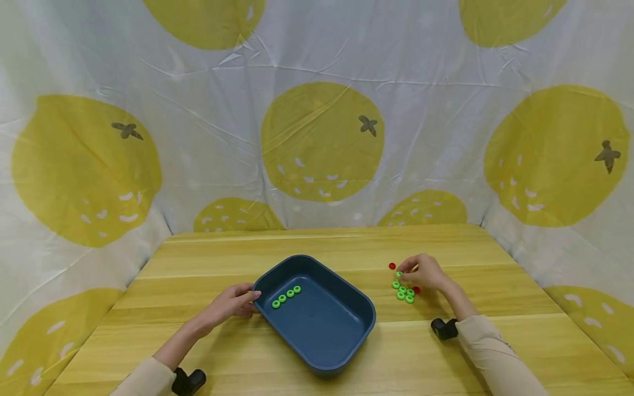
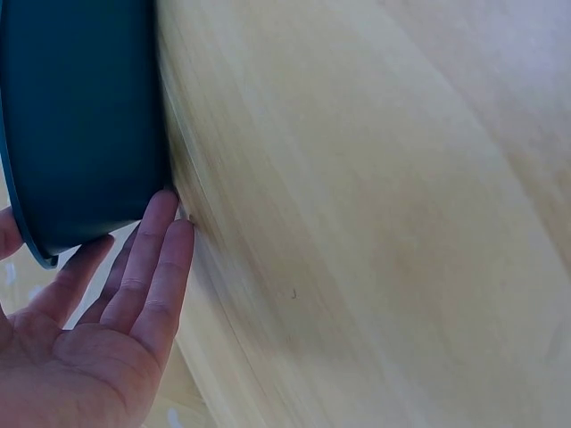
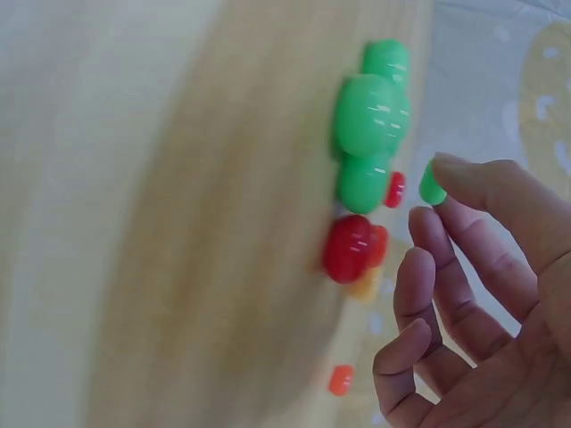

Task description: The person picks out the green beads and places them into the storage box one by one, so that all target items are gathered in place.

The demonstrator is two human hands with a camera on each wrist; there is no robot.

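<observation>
Your right grip (image 1: 426, 271) pinches 1 green ring (image 3: 432, 185); your left grip (image 1: 233, 301) holds the blue tray (image 1: 319, 327), containing 4 green rings (image 1: 284, 298).

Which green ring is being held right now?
The green ring pinched in the right hand; the other green rings lie in the blue tray or grouped on the table, with no hand gripping them.

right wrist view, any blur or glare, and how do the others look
Right wrist view: green rings look soft and carry white glints, and the tabletop is smeared; head view: the tray has crisp edges; left wrist view: the tray's outer wall is dark.
</observation>
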